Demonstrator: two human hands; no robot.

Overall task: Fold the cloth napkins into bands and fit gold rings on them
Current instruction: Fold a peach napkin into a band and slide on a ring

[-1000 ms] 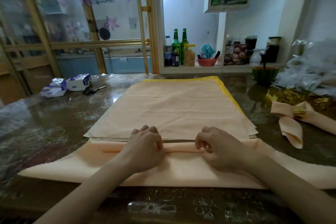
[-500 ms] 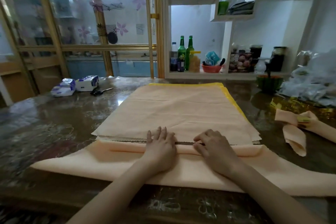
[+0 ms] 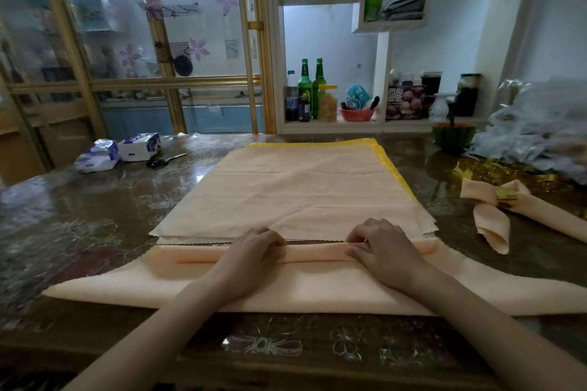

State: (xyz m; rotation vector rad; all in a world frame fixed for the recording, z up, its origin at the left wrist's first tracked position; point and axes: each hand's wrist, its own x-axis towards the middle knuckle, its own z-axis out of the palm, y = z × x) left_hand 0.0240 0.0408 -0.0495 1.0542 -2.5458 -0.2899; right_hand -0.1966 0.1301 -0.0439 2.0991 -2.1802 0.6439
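Napkin [image 3: 301, 290] lies across the near table [image 3: 95, 216] edge; its far edge is rolled into a narrow fold | left hand [image 3: 251, 259] palm down, fingers curled, pinching the fold | right hand [image 3: 381, 251] likewise, apart to its right | napkin stack [image 3: 301, 194] just beyond

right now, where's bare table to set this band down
Widest bare table is on the left, between the napkin stack and the scissors and tissue packs. A narrower strip lies between the stack and the ringed napkin. The far right is crowded with gold rings and plastic bags.
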